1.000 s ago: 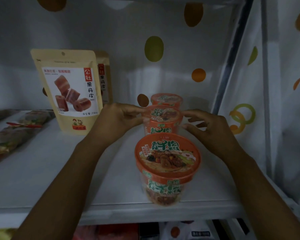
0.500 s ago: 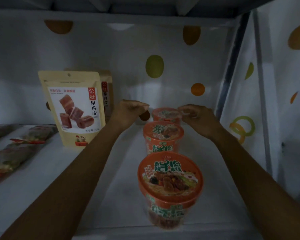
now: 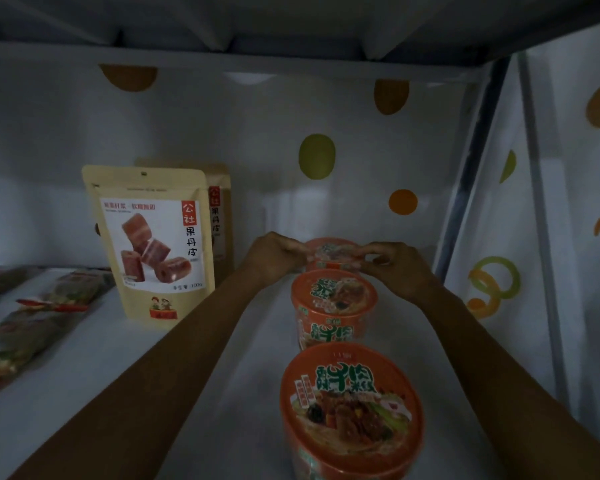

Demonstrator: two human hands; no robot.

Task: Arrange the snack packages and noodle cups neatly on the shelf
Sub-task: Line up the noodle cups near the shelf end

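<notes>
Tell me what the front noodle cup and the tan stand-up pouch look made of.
Front noodle cup: probably paper or thin plastic with a glossy printed lid; a sheen shows on the orange rim. Tan stand-up pouch: matte kraft-like paper or laminated film, judging by its flat tan face and hang hole.

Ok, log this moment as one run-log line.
left hand: holds rear noodle cup | right hand: holds rear noodle cup | middle cup, front cup: lined up before it | snack pouch: upright, left
</notes>
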